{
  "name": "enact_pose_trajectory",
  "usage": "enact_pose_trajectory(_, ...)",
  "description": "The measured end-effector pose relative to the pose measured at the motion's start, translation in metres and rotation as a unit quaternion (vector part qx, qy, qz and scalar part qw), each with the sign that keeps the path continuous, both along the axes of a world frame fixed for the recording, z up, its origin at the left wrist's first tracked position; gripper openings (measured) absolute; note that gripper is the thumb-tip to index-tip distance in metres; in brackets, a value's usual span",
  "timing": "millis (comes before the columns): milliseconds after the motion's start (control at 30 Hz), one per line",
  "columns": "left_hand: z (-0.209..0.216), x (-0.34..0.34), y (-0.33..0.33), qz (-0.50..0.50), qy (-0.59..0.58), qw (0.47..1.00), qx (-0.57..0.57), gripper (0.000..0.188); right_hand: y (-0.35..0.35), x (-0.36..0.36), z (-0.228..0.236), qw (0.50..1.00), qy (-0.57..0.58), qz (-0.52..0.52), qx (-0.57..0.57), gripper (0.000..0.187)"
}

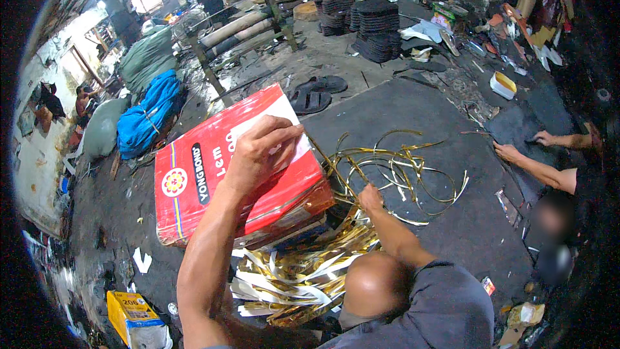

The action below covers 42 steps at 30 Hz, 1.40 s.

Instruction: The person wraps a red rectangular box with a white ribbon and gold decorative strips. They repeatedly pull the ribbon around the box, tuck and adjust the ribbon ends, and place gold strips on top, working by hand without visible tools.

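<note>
A red cardboard box [213,148] with a white panel stands tilted in front of me. Across its top lies my left hand [261,152], fingers bent and pinched together near the far right edge. What they hold, if anything, cannot be made out. Beside the box's right side my right hand [371,199] is closed on a thin gold strip [342,178]. Loose gold and white strips [413,168] curl on the dark mat beyond that hand. A thick heap of gold and white strips [290,284] lies between the box and my knee.
Another person's hands [510,152] rest on dark sheet material at the right. Black sandals [316,94] lie beyond the box, before stacks of dark sole-shaped pieces [374,29]. A blue bundle [150,113] is at left, a yellow-and-white carton [137,320] at lower left.
</note>
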<state>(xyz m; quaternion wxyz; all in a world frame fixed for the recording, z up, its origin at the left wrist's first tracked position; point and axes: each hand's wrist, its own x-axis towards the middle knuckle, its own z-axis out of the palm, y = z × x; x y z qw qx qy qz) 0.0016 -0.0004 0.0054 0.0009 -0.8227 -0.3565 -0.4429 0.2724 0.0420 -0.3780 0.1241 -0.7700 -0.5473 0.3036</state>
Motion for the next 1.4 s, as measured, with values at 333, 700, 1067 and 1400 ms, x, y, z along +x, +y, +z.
enact_pose_trajectory(333,0.004,0.008,0.006,-0.015,0.013,1.0,0.005,0.025,0.012,0.038,-0.024,0.998,-0.062,0.011,0.031,0.035)
enact_pose_trajectory(700,-0.012,-0.033,-0.011,0.03,0.09,0.995,0.035,0.03,0.011,0.044,-0.036,0.982,-0.116,0.118,0.09,0.031)
enact_pose_trajectory(1067,0.003,-0.005,-0.008,0.012,0.12,0.987,-0.104,0.062,-0.002,0.204,0.034,0.863,-0.264,-0.399,0.162,0.046)
enact_pose_trajectory(1400,0.005,0.016,-0.091,-0.031,0.183,0.982,0.041,0.051,-0.166,-0.077,0.023,0.874,0.195,0.423,-0.14,0.026)
